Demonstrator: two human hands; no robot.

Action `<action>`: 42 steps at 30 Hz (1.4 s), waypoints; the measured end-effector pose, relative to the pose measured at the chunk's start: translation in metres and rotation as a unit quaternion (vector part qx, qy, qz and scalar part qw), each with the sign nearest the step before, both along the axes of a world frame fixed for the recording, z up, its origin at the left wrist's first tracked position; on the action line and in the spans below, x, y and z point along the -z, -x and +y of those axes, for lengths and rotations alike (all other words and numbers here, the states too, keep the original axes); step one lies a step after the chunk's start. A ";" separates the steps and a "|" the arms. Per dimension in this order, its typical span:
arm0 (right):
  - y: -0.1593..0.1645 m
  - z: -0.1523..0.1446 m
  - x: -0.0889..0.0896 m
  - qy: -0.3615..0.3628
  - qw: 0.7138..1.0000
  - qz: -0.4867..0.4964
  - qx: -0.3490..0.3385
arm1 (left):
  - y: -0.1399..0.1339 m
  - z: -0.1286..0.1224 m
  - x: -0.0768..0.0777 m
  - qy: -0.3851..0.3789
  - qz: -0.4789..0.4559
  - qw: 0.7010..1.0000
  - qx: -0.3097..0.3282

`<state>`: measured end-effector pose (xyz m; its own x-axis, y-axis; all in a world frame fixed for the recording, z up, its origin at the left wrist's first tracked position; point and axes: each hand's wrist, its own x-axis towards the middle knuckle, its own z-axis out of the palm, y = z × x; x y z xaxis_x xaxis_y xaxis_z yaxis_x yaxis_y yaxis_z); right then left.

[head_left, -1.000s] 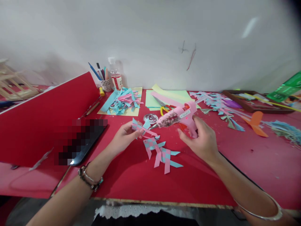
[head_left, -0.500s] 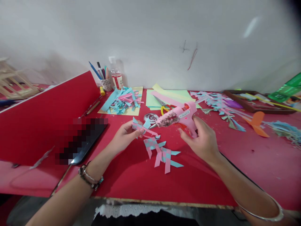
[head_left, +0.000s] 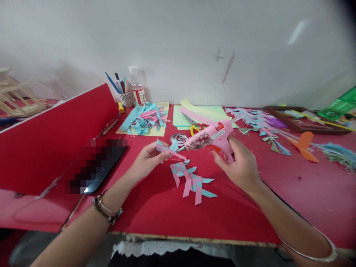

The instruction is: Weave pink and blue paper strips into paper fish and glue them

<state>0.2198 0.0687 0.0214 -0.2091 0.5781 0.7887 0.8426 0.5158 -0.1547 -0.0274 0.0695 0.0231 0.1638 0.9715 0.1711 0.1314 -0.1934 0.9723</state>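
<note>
Between thumb and fingers, my left hand (head_left: 150,157) pinches a small woven piece of pink and blue paper strips (head_left: 164,147). My right hand (head_left: 240,165) is wrapped round the handle of a pink hot glue gun (head_left: 208,137), which shows a small red light. The gun's metal nozzle (head_left: 180,149) points left and meets the paper piece near my left fingertips; whether glue is coming out cannot be made out. Just below, woven pink and blue paper pieces (head_left: 183,173) with slanted strip ends lie on the red tabletop (head_left: 155,211).
A pile of cut paper strips (head_left: 146,118) lies behind my left hand. Scissors (head_left: 194,126) rest on paper sheets (head_left: 219,113) behind the gun. A phone (head_left: 107,170) and a red board (head_left: 55,144) are at left. Paper garlands (head_left: 256,118) and a brown tray (head_left: 303,124) occupy the right.
Almost nothing differs. Both hands keep their places, with the nozzle still against the paper piece.
</note>
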 end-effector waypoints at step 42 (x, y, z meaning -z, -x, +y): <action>-0.003 0.002 -0.001 -0.022 1.000 -0.004 -0.007 | 0.005 0.007 0.005 -0.007 -0.071 0.997 -0.020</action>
<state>0.2228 0.0703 0.0225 -0.2228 0.5408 0.8111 0.8369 0.5328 -0.1254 -0.0327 0.0768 0.0184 0.0983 0.9742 0.2030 0.0002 -0.2040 0.9790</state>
